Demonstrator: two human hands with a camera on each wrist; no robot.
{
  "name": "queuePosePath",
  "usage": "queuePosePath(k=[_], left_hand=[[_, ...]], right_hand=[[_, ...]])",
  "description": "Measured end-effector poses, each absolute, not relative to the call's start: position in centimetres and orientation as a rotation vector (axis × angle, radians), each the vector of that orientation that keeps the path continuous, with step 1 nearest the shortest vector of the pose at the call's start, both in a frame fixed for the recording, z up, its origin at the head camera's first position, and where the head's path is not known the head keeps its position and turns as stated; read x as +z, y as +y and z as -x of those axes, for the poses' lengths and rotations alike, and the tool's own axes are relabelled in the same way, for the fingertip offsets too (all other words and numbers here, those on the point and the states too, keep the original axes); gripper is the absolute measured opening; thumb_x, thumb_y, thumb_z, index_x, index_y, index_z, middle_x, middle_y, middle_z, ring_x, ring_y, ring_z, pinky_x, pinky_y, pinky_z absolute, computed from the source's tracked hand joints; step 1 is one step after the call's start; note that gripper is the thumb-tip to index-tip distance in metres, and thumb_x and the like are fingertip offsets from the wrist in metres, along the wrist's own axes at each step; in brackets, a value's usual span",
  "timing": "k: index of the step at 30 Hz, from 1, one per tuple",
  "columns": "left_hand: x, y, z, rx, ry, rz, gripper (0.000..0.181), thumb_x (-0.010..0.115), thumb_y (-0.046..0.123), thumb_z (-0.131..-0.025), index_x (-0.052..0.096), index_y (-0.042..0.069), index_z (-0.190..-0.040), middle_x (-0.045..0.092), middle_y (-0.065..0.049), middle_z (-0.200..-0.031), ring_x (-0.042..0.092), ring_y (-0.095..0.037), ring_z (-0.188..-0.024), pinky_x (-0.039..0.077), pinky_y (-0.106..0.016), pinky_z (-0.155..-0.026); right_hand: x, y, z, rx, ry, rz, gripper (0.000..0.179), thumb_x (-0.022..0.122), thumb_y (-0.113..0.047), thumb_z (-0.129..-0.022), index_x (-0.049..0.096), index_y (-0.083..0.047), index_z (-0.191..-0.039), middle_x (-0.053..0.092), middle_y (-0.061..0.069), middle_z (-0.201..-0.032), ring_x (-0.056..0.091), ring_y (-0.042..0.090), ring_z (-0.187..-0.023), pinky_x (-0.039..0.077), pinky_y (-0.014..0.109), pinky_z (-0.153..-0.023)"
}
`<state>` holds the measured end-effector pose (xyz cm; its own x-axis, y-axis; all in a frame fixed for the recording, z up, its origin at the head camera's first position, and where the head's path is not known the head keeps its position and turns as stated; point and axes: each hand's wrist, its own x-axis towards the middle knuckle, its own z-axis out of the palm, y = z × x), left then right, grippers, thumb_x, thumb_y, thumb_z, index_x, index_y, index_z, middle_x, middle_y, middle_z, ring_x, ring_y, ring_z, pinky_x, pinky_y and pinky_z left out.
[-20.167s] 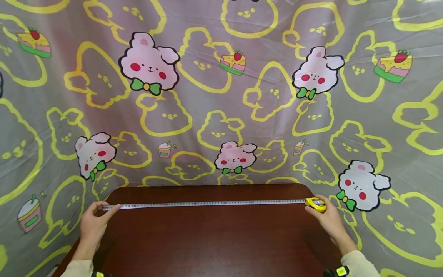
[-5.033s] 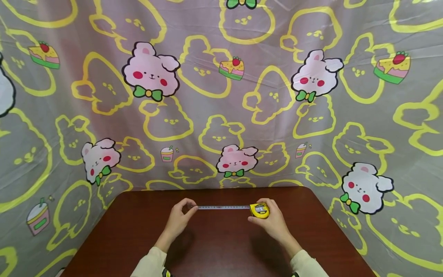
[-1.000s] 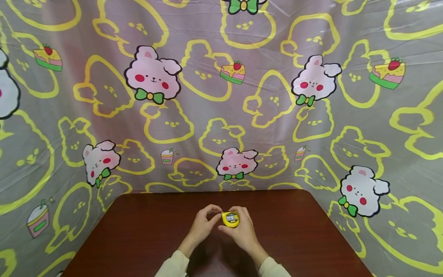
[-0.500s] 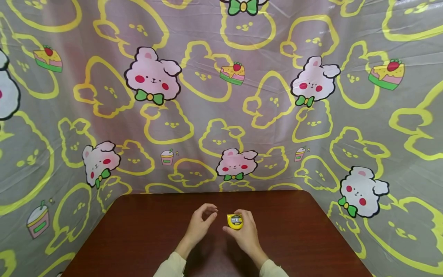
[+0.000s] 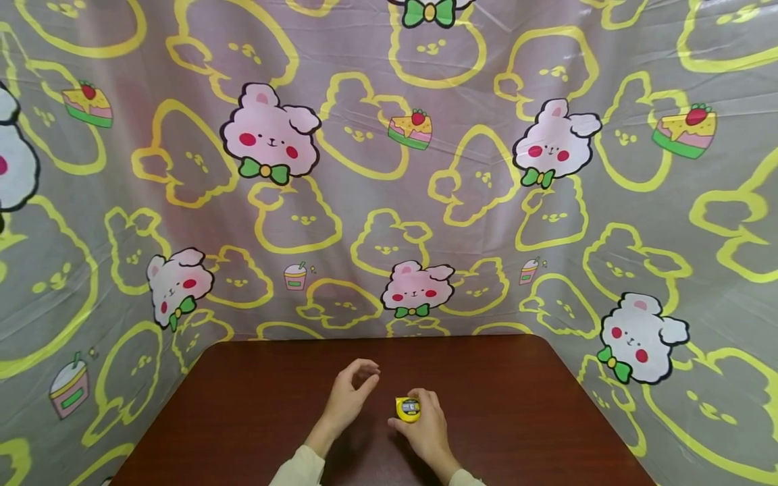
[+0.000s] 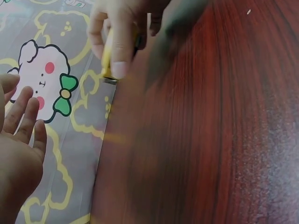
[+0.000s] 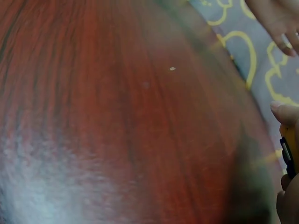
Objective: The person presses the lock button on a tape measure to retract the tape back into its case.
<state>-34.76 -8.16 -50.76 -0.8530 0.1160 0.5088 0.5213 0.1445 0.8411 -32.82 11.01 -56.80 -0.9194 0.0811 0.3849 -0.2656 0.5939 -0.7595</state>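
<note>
A yellow tape measure (image 5: 408, 409) with a grey and black label is gripped in my right hand (image 5: 427, 428), thumb on the near side and fingers on the far side. No blade sticks out beyond its mouth in the head view. The right wrist view catches only part of the tape measure (image 7: 290, 144) at its right edge. My left hand (image 5: 348, 398) hovers to the left of it, fingers loosely bent and holding nothing. In the left wrist view the left hand (image 6: 21, 154) shows its palm, apart from the tape measure (image 6: 108, 56) above.
Both hands are over a dark red-brown wooden table (image 5: 261, 405) with rounded far corners. A grey curtain (image 5: 365, 189) printed with rabbits and yellow outlines surrounds it at the back and sides. A tiny pale speck (image 7: 172, 68) lies on the tabletop.
Earlier the tape blade was stretched between both hands, then drawn back into the case. My left hand has let go of its end and moved left; my right hand has lowered the tape measure nearer.
</note>
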Motion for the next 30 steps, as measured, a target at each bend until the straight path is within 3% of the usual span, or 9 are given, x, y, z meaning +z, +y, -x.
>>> queuePosePath(k=[9,17,24,30], left_hand=[[-51.1,-8.4,34.6,-1.768,-2.155,0.567,0.016,0.070,0.005,-0.099,0.069,0.015,-0.112,0.071,0.001,-0.103,0.065,-0.020,-0.096,0.050,-0.037,-0.086],[-51.2,-8.7,34.7,-1.767,-2.171,0.559,0.014,0.072,0.010,-0.099,0.070,0.016,-0.111,0.071,0.002,-0.103,0.065,-0.021,-0.096,0.050,-0.034,-0.086],[-51.3,-9.1,34.7,-1.776,-2.148,0.543,0.019,0.071,0.001,-0.097,0.070,0.016,-0.109,0.071,0.003,-0.100,0.066,-0.021,-0.093,0.050,-0.033,-0.082],[-51.5,-9.7,34.7,-1.770,-2.152,0.541,0.016,0.073,0.006,-0.097,0.070,0.018,-0.108,0.071,-0.003,-0.101,0.065,-0.022,-0.093,0.050,-0.033,-0.081]], right_hand=[[-58.4,10.6,32.7,1.073,-2.516,-0.068,0.064,0.101,-0.038,-0.060,0.064,-0.018,-0.109,0.060,0.003,-0.108,0.053,0.027,-0.088,0.041,0.050,-0.079],[-58.7,9.9,32.9,0.979,-2.501,-0.030,0.066,0.101,-0.038,-0.059,0.064,-0.019,-0.109,0.060,0.004,-0.110,0.053,0.032,-0.091,0.041,0.051,-0.080],[-58.9,10.0,33.2,0.908,-2.523,-0.034,0.069,0.100,-0.046,-0.059,0.063,-0.022,-0.113,0.059,0.005,-0.114,0.053,0.031,-0.092,0.042,0.049,-0.080],[-58.8,10.2,33.1,0.916,-2.524,-0.044,0.072,0.100,-0.046,-0.058,0.064,-0.022,-0.116,0.057,0.007,-0.117,0.053,0.032,-0.094,0.042,0.050,-0.081]])
